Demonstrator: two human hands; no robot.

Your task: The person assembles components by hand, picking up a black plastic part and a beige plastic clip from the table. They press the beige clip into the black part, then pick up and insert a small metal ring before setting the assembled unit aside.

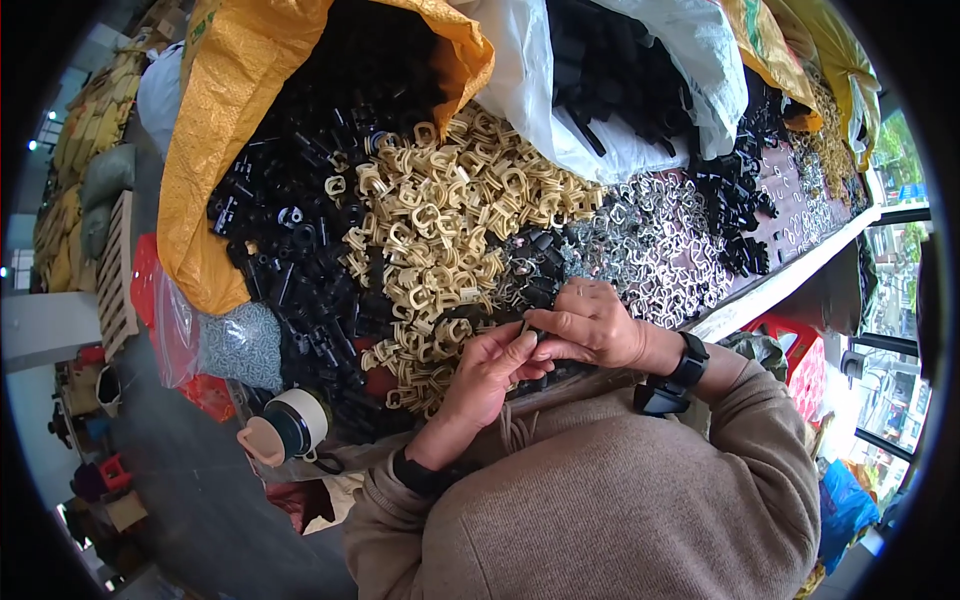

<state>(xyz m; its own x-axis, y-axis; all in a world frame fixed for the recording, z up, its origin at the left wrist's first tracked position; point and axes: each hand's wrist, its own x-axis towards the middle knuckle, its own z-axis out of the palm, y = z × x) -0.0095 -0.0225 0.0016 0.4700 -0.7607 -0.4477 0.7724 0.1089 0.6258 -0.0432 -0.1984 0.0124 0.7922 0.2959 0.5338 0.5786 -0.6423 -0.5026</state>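
Close in front of my body, my left hand (488,372) and my right hand (588,326) meet with fingertips pinched together. Between them is a small black part (527,327), mostly covered by my fingers, so its exact kind is hidden. Just beyond my left hand spreads a heap of beige plastic loops (430,225). Small silver metal clips (685,235) lie beyond my right hand. A few small black pieces (537,257) sit between these two heaps.
Black plastic parts (290,270) spill from an orange sack (195,190) on the left. A white sack (525,75) of black pieces stands at the back. At the left edge are a bag of small grey parts (240,345) and a lidded cup (300,420). A pale table edge (790,275) runs right.
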